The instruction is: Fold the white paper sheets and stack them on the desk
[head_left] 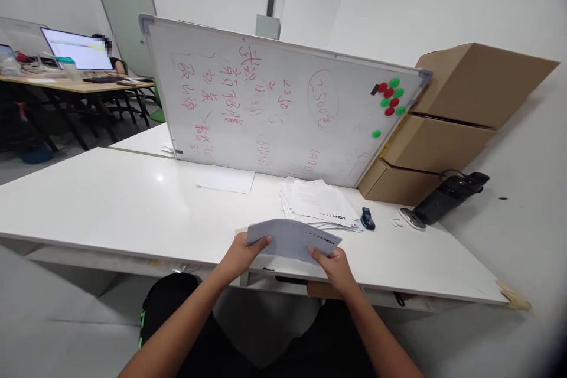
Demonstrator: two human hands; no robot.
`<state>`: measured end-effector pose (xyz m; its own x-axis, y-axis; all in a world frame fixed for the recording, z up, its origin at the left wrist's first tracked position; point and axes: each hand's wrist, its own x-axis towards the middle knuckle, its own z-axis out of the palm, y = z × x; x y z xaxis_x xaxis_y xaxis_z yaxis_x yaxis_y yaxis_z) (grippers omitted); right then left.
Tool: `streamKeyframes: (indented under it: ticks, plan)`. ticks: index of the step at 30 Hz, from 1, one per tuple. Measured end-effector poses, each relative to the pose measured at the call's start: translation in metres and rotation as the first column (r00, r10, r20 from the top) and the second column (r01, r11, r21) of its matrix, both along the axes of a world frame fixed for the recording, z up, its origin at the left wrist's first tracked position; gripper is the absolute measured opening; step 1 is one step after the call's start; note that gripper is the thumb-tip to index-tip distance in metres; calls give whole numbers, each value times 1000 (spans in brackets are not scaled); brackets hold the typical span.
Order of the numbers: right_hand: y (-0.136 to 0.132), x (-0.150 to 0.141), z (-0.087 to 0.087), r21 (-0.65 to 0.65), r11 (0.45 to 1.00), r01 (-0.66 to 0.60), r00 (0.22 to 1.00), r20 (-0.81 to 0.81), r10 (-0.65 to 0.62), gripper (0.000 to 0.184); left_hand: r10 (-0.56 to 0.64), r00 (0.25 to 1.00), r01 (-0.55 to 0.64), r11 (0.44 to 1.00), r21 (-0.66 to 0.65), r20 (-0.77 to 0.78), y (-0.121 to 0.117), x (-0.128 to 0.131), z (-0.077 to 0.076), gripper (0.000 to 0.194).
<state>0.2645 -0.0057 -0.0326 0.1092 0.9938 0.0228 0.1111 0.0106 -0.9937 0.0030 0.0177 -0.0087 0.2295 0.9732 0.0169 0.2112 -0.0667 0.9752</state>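
Observation:
Both hands grip a sheet of paper [290,239], bowed upward in the middle and held over the front edge of the desk, with dark print near its right end. My left hand [245,254] pinches its left end, thumb on top. My right hand [334,266] is closed on the right end, thumb also on top; the fingers underneath are hidden. Just beyond the sheet lies an untidy stack of printed papers [319,201]. To the right of that stack sits a small dark stapler-like object [367,218].
A whiteboard [266,106] with red writing and round magnets stands across the desk [133,207]. Cardboard boxes [465,88] are stacked at the right, beside a black bottle [447,198]. One flat white sheet [225,179] lies near the board. A person sits at a far desk.

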Motion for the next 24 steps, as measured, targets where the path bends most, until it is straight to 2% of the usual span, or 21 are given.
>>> streamKeyframes:
  ticks: [3,6,9,13,14,16,18,20,22,24]
  plan:
    - [-6,0,6,28,1000,-9,1000,19,8,36,0,1000,0,1000,26,-14,-1,1,2,41]
    - [-10,-2,6,-37,999,32,999,29,-31,41,56,997,-55,998,12,-58,-1,5,2,41]
    - [-14,-5,3,-70,991,116,988,114,-107,46,-1,999,2,1000,24,-46,-4,9,-1,41]
    - [-28,3,0,-1,996,89,969,231,-86,36,-55,996,59,997,51,-73,-8,6,4,44]
    - [-34,8,-2,-3,996,93,965,247,-89,33,-35,996,42,996,76,-87,-7,4,6,47]
    - [-45,20,-9,-42,983,179,951,263,-162,31,52,986,-23,983,182,-158,-2,-2,8,52]
    - [-57,31,-21,-107,933,343,926,205,-317,39,183,931,-77,944,321,-317,10,-9,7,49]
    - [-68,38,-33,-213,886,411,910,45,-412,48,277,816,-69,918,390,-508,26,-12,0,47]
    - [-78,40,-42,-307,874,376,897,-115,-426,53,289,717,-62,933,354,-635,41,-14,-11,50]
    - [-87,39,-47,-363,873,327,892,-188,-412,53,254,679,-55,953,298,-688,53,-15,-20,54]
